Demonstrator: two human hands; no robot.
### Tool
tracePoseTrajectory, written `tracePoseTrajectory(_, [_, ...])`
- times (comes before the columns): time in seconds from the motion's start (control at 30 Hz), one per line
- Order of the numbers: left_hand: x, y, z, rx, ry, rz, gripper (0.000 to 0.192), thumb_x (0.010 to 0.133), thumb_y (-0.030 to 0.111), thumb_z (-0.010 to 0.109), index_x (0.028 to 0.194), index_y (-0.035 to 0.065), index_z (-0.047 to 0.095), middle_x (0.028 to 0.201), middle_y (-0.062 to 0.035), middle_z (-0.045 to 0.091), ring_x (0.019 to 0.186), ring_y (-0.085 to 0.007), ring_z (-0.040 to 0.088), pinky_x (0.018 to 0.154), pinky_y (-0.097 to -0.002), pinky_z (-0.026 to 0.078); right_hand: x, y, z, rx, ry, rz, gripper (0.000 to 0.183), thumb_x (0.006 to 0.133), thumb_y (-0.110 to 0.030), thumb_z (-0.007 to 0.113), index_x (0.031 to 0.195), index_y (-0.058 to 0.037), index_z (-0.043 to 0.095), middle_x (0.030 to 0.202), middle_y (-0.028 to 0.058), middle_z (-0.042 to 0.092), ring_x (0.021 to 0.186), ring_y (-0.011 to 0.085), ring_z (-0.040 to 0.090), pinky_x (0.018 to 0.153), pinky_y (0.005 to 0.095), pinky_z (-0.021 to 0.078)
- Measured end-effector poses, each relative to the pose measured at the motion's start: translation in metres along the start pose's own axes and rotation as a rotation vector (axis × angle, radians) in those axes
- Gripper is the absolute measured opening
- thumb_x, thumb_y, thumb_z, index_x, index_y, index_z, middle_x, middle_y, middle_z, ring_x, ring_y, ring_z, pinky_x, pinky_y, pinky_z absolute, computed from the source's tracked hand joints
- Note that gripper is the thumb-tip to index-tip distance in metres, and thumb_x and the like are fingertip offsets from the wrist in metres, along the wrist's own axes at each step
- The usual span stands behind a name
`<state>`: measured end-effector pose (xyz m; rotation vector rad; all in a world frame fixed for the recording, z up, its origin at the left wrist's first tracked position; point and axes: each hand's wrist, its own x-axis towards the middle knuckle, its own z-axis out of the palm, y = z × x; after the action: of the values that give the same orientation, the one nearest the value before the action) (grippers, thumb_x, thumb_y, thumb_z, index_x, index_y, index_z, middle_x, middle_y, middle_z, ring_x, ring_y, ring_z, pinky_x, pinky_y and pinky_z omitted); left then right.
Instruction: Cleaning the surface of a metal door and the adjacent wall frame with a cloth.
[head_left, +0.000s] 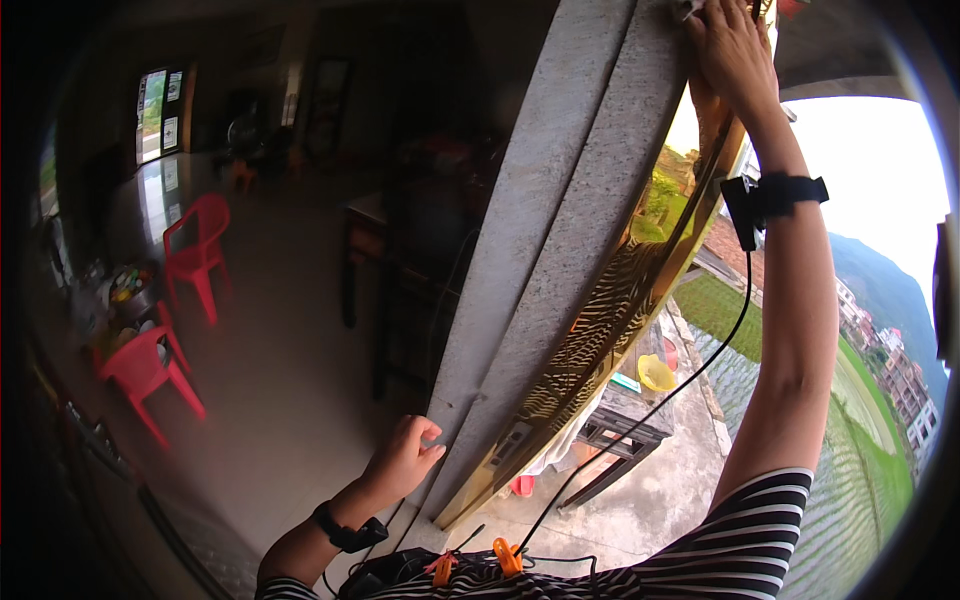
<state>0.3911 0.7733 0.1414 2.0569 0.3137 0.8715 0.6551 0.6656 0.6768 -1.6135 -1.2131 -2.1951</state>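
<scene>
My right hand reaches up to the top edge of the picture, against the upper part of a gold, mirror-like metal door panel. Under its thumb shows a bit of grey cloth, mostly hidden by the hand and cut off by the picture's edge. Low down, my left hand is beside the grey stone door frame, fingers loosely curled and thumb apart, with nothing visible in it. The panel reflects a striped shirt and greenery. Black straps circle both wrists, and a black cable hangs from the right one.
Indoors on the left are a red plastic chair, another red chair and a dark table. Outside, a wooden table and a yellow basin stand on concrete. Orange clips hold cables at my shirt.
</scene>
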Motion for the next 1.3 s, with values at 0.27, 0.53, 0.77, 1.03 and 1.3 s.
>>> tracePoseTrajectory(0.27, [-0.009, -0.005, -0.011, 0.026, 0.025, -0.05, 0.029, 0.09, 0.012, 0.074, 0.112, 0.0019, 0.057, 0.103, -0.0112, 0.065, 0.077, -0.018, 0.066, 0.071, -0.0313, 0.055, -0.095, -0.059, 0.001, -0.103, -0.24, -0.434, 0.044, 0.102, -0.021, 0.048, 0.144, -0.0105, 0.053, 0.15, 0.0113, 0.049, 0.149, 0.0242, 0.034, 0.126, 0.0452, 0.0178])
tracePoseTrajectory(0.53, [-0.005, -0.008, -0.006, 0.048, -0.003, -0.006, 0.029, 0.089, 0.012, 0.075, 0.111, 0.0035, 0.058, 0.102, -0.0094, 0.066, 0.075, -0.0169, 0.065, 0.069, -0.0309, 0.054, -0.007, 0.028, 0.015, -0.377, 0.057, -0.078, 0.049, 0.1, -0.024, 0.051, 0.148, -0.0118, 0.046, 0.152, 0.0113, 0.047, 0.145, 0.0244, 0.04, 0.121, 0.0522, 0.0216])
tracePoseTrajectory(0.77, [-0.011, -0.014, -0.013, 0.039, 0.037, -0.043, 0.028, 0.09, 0.013, 0.075, 0.111, 0.0035, 0.058, 0.102, -0.01, 0.067, 0.074, -0.0177, 0.065, 0.069, -0.0317, 0.055, -0.024, -0.029, 0.014, -0.3, -0.138, -0.117, 0.052, 0.105, -0.036, 0.044, 0.148, -0.0087, 0.046, 0.154, 0.011, 0.045, 0.151, 0.0294, 0.028, 0.124, 0.05, 0.0162])
tracePoseTrajectory(1.03, [-0.002, -0.008, -0.01, 0.009, -0.006, 0.005, 0.026, 0.092, 0.013, 0.073, 0.11, 0.0025, 0.057, 0.1, -0.0112, 0.066, 0.079, -0.0195, 0.065, 0.072, -0.0323, 0.054, -0.086, -0.082, 0.007, -0.138, -0.357, -0.416, 0.063, 0.103, -0.044, 0.048, 0.154, -0.0077, 0.039, 0.159, 0.0105, 0.039, 0.153, 0.0254, 0.024, 0.126, 0.046, 0.0144])
tracePoseTrajectory(1.3, [-0.011, -0.01, -0.019, 0.036, -0.016, -0.04, 0.026, 0.092, 0.011, 0.072, 0.111, 0.0035, 0.057, 0.104, -0.0111, 0.066, 0.079, -0.0198, 0.064, 0.072, -0.0324, 0.054, -0.181, -0.135, -0.033, -0.027, -0.715, -0.836, 0.061, 0.099, -0.035, 0.054, 0.154, -0.0145, 0.04, 0.164, 0.0045, 0.033, 0.155, 0.0248, 0.017, 0.127, 0.0489, 0.0086])
